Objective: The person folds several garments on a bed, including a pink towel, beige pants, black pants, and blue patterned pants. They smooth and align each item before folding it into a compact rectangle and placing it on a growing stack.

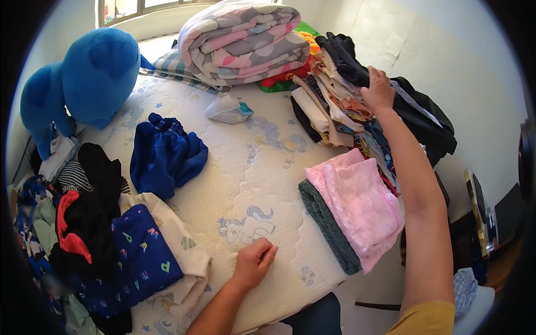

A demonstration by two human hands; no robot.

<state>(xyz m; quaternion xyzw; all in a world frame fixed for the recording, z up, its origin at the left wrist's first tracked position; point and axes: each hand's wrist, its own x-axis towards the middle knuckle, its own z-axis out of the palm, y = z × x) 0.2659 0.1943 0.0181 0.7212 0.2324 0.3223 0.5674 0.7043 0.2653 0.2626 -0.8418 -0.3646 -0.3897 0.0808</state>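
My right hand (378,89) reaches to the far right, its fingers closed on the edge of a folded black garment (341,56). That garment lies on top of a tall stack of folded clothes (329,106). Nearer me on the bed, my left hand (255,262) rests in a loose fist beside a printed unicorn, with nothing showing in it. Between my arms at the right lie a folded pink cloth (357,201) and a folded dark green textured cloth (329,229), partly under the pink one. A crumpled royal blue garment (167,153) sits left of the middle.
A heap of loose clothes (84,223) fills the left side, with a navy patterned garment (139,262) at its front. Behind it stands a big blue plush toy (103,72). A rolled quilt (240,44) and a small white bundle (228,109) are on the mattress (240,167).
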